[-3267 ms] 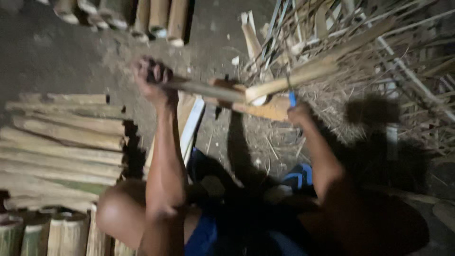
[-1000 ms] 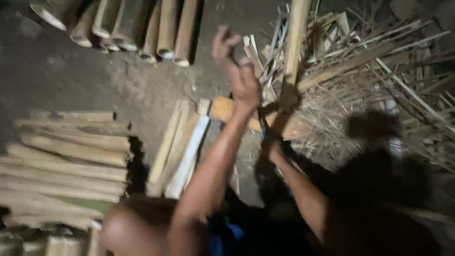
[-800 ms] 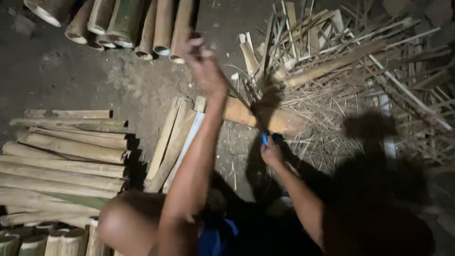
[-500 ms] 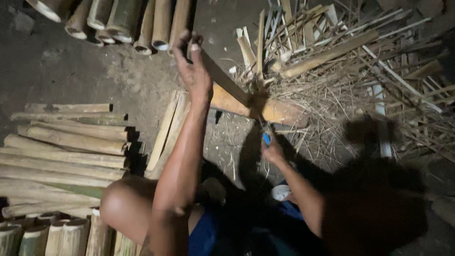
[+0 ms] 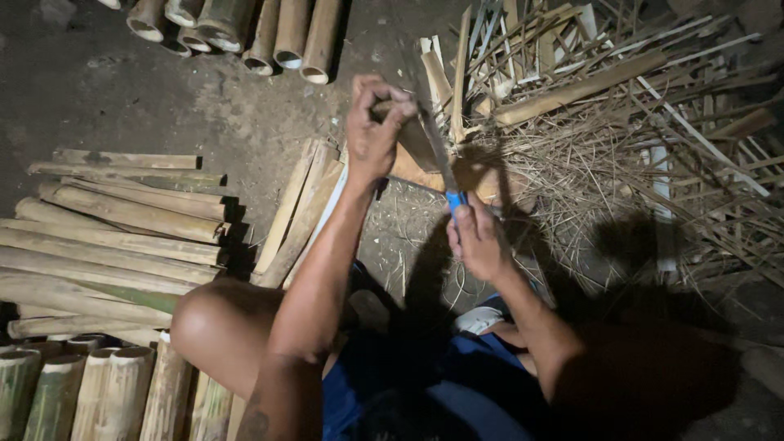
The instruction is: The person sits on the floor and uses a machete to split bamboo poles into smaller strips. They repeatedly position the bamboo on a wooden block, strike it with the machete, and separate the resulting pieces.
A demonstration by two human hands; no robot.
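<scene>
Nearest us, cut bamboo tubes stand on end at our left knee — round, hollow, pale-rimmed. Beside them split bamboo slats lie stacked flat on the dirt floor. Our right hand has its grip closed around the blue handle of a knife, blade pointing away. Our left hand wraps its grip over the top of a short bamboo piece, held against the blade above a wooden block. Beyond lie thin, stringy slivers — and whole round poles.
</scene>
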